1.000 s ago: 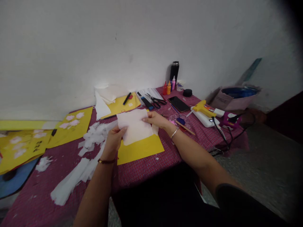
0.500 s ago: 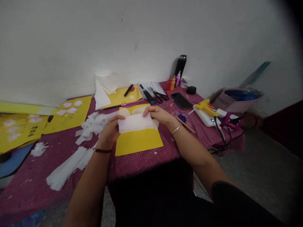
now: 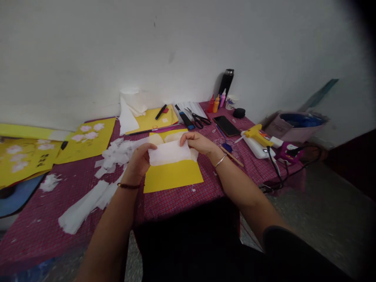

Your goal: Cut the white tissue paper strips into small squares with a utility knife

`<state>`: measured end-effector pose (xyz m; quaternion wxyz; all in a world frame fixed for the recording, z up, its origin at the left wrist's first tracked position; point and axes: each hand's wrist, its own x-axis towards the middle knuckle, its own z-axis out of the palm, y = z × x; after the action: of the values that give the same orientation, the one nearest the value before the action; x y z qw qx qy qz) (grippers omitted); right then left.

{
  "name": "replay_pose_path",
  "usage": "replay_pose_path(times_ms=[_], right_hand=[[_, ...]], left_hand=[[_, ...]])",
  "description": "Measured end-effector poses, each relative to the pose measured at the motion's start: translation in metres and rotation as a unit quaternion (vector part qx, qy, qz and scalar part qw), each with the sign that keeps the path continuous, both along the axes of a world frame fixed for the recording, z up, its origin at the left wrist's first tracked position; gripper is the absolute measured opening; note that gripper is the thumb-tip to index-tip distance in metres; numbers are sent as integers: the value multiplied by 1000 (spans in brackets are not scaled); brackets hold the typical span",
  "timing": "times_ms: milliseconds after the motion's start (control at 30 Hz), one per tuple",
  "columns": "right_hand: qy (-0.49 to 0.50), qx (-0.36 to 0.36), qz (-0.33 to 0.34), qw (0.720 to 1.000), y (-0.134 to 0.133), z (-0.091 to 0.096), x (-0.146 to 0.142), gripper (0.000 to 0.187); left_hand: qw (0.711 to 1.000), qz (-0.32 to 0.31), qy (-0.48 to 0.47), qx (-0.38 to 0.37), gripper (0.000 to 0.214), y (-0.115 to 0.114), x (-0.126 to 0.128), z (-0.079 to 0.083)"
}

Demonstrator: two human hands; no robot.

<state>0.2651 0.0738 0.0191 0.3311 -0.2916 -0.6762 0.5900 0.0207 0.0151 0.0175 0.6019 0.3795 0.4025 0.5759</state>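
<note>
Left hand [image 3: 140, 159] and right hand [image 3: 202, 144] pinch white paper [image 3: 169, 153] above a bare-fronted yellow sheet [image 3: 174, 178]; left of them, blossoms [image 3: 91, 135] already adorn a card [image 3: 85, 150].

White paper stretched between two hands over a yellow sheet.
The paper [image 3: 168, 154], pale and thin-looking, shows as a wide oblong, longer side to side, with a nearly straight upper edge and a slightly wavy lower one. The left hand [image 3: 141, 160] pinches its upper left corner, the right hand [image 3: 198, 144] its upper right. It covers the middle of the yellow sheet [image 3: 173, 177], whose near part shows bare below it; whether the paper touches that sheet, or is folded, cannot be told.
</note>
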Motion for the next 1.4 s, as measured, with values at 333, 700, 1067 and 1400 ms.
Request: replay_pose_path(times_ms=[333,700,1067,1400], right_hand=[[1,2,41,999,-3,7,6,18],[61,13,56,996,-4,0,-14,50],[-19,-58,16,998,-14,-16,-36,25],[-33,47,-84,995,-12,-18,-38,17]], left_hand=[[999,21,-6,36,41,0,3,-3],[998,-13,14,56,41,-5,7,5],[998,3,-61,26,38,-3,15,4],[996,-50,55,-45,39,-8,44,-25]])
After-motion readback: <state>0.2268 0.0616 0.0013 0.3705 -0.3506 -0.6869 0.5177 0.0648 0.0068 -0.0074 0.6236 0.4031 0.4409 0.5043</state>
